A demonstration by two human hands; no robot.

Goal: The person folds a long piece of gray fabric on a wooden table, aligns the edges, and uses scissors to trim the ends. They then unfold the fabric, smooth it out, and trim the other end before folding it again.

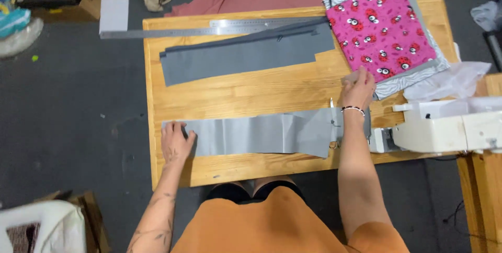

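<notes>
Grey fabric strip (261, 135) | left hand (176, 143) flat on end | right hand (358, 88) open beyond

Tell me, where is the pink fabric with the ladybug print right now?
In the head view, the pink ladybug fabric lies at the table's far right corner on a grey patterned piece, just beyond the right hand and above the white sewing machine.
</notes>
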